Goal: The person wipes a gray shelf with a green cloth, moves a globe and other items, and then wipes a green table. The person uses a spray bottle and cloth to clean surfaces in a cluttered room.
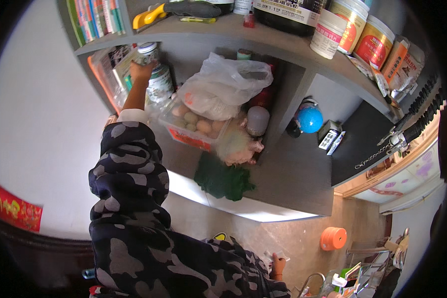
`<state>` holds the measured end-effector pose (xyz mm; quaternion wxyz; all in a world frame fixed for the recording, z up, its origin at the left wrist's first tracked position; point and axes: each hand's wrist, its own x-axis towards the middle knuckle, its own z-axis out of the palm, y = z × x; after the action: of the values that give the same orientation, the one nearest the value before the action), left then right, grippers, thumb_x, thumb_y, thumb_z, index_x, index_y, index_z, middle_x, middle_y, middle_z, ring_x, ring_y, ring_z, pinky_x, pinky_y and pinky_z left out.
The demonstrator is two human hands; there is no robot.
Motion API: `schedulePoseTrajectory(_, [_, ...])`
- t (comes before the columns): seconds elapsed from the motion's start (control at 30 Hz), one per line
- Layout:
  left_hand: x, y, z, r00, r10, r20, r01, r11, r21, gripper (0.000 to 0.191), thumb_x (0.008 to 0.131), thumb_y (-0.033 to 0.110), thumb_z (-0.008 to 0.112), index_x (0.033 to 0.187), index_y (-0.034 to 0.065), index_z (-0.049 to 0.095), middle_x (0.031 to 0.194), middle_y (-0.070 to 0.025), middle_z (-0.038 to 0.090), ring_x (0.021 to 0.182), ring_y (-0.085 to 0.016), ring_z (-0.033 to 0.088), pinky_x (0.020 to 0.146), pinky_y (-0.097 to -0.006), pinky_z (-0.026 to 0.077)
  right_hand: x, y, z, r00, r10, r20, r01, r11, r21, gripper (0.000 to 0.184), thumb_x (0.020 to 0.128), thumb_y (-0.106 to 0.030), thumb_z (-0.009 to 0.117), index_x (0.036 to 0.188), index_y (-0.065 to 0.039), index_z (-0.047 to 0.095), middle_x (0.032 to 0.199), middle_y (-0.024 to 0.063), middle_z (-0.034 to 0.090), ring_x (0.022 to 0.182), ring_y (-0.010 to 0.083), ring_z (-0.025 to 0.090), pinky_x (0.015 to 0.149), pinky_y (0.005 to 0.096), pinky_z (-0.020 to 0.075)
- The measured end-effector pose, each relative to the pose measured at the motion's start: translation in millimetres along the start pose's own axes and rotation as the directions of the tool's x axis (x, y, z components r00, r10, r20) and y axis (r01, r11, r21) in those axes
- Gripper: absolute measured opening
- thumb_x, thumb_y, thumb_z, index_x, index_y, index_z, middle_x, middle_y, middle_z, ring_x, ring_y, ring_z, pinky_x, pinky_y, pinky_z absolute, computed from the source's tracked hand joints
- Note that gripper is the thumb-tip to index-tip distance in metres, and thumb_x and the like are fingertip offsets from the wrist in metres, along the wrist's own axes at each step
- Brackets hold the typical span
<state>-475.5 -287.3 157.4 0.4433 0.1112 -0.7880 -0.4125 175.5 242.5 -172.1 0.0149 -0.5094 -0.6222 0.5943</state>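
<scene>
On the left of the shelf compartment, my left hand (141, 70) is closed around a small glass jar (149, 56) with a blue and white lid. Its fingers are partly hidden from this side. Just below and right of that hand stands a larger jar (160, 85) with a pale patterned label. My right hand (278, 265) hangs low over the floor, pinching a small pale, flat item (281, 255) whose kind is unclear. A translucent plastic box (193, 124) of eggs sits near the compartment's front, with a white plastic bag (223, 89) lying above it.
Upright books (108, 74) line the compartment's left side. A dark green cloth (223, 177) overhangs the counter edge near a white-capped container (257, 121). Tubs (374, 43) and a yellow-handled tool (149, 16) occupy the upper shelf. An orange stool (333, 238) stands on the floor.
</scene>
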Motion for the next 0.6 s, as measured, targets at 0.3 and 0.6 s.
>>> schedulePoseTrajectory(0.3, [2.0, -9.4, 32.8, 0.996, -0.073, 0.059, 0.083, 0.977, -0.198, 0.076, 0.052, 0.032, 0.082, 0.110, -0.0060, 0.050, 0.104, -0.0191, 0.057, 0.096, -0.027, 0.056, 0.084, -0.0340, 0.042, -25.8, 0.1, -14.7, 0.991, 0.016, -0.135, -0.006, 0.997, 0.073, 0.026, 0.074, -0.022, 0.065, 0.077, -0.003, 0.048, 0.060, 0.0047, 0.050, 0.037, 0.0123, 0.044, 0.032, 0.0247, 0.0346])
schedulePoseTrajectory(0.6, [4.5, -16.7, 40.2, 0.997, -0.075, -0.018, 0.072, 0.986, -0.148, 0.070, 0.053, 0.032, 0.081, 0.108, -0.0009, 0.054, 0.100, -0.0177, 0.060, 0.091, -0.025, 0.059, 0.079, -0.0333, 0.044, -38.5, -18.6, -0.9, 0.993, 0.020, -0.120, -0.020, 1.000, -0.001, 0.027, 0.074, -0.024, 0.066, 0.072, -0.003, 0.051, 0.054, 0.0053, 0.050, 0.036, 0.0129, 0.045, 0.032, 0.0246, 0.0340])
